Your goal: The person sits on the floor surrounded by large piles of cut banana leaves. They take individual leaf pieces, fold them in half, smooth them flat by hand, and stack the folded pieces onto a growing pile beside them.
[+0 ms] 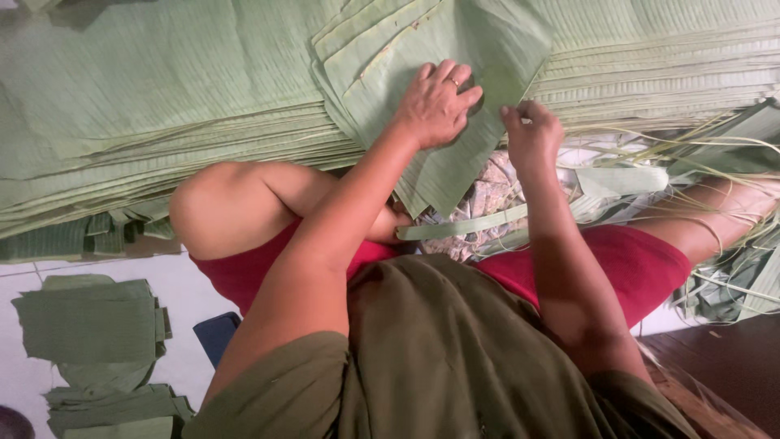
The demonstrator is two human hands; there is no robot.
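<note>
While the left hand [436,104] presses flat on a banana leaf [439,57], the right hand [532,134] pinches its edge.

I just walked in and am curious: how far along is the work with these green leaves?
Done, it seems: folded stacks of green leaf pieces lie on the white floor. In hand: the left hand presses flat on a small pile of cut green leaf sheets, while the right hand pinches its edge. Left: a big heap of long green leaf sheets spreads behind, and trimmed strips lie beside the right leg.
</note>
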